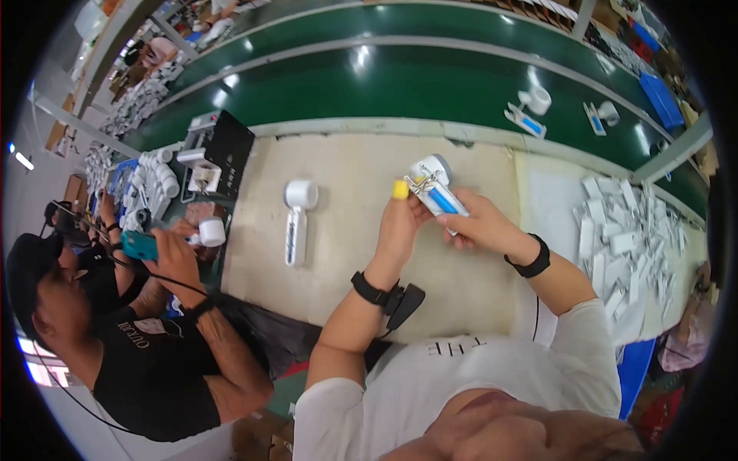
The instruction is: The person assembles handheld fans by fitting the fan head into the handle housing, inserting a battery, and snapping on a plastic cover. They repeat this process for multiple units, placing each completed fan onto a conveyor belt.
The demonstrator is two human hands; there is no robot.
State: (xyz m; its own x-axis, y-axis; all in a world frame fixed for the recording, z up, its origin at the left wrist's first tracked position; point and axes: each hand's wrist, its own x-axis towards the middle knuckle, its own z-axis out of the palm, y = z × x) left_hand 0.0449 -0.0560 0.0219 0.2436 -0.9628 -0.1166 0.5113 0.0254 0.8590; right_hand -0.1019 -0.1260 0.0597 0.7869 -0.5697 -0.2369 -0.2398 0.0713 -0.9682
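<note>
Both my hands are together over the middle of the bench, around what looks like a small handheld fan (444,201) with a round white head and an opened handle. A blue battery-like block and thin loose wires show inside the handle. My right hand (486,218) grips the handle's near end, thumb on top. Around the side by the head and wires, my left hand (401,224) has its fingers closed, partly hidden by the fan. Something yellow (400,189) sits at my left fingertips. Farther left, a second white fan (296,223) lies on the bench, apart from my hands.
A pile of white handle parts (615,238) covers the bench's right side. Beyond runs a green conveyor (323,84) carrying two opened fans (526,119). At left stand a black machine (223,157) and a co-worker (146,338) holding a teal tool (138,246).
</note>
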